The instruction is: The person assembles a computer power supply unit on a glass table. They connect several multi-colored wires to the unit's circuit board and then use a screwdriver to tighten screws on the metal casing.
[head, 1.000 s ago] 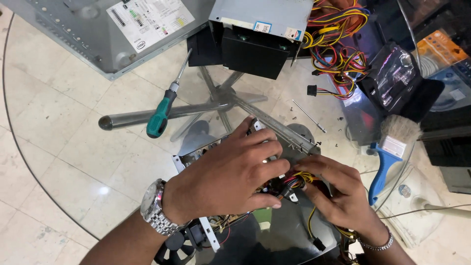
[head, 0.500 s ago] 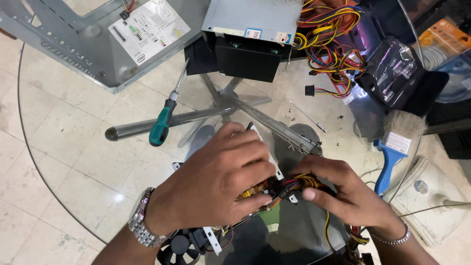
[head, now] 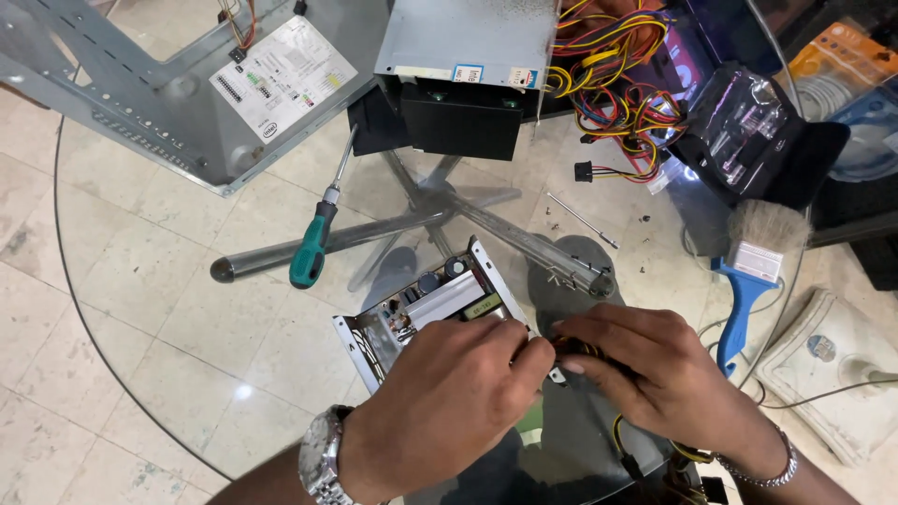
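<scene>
Grey sheet metal frames the open power supply [head: 432,313] lying near the front edge of the round glass tabletop [head: 168,309], its circuit board, dark capacitors and pale heat sink showing at the far end while both hands cover the near end. The left hand [head: 449,407], a steel watch on its wrist, lies curled over the case with its fingertips pinched at the spot where the wires leave it; the right hand [head: 655,374], wearing a thin bracelet, meets it there and grips the bundle of yellow, red and black wires [head: 585,348]. To do this well, I would judge that the left hand should keep the case pressed flat while the right works close to the wire ends, not tugging farther down the bundle, and both should stay off the board's parts. Beyond the case lies a green-handled screwdriver [head: 313,245], and to the right a blue-handled brush [head: 748,281]. At the far edge, a silver box [head: 477,37] carries small rectangular stickers, blue-and-white and red-and-white, along its lower edge. The grey computer case [head: 122,103] to the left bears a large white rectangular diagram label [head: 282,77]. A clear plastic blister pack [head: 739,131] rests on dark cloth at the right.
</scene>
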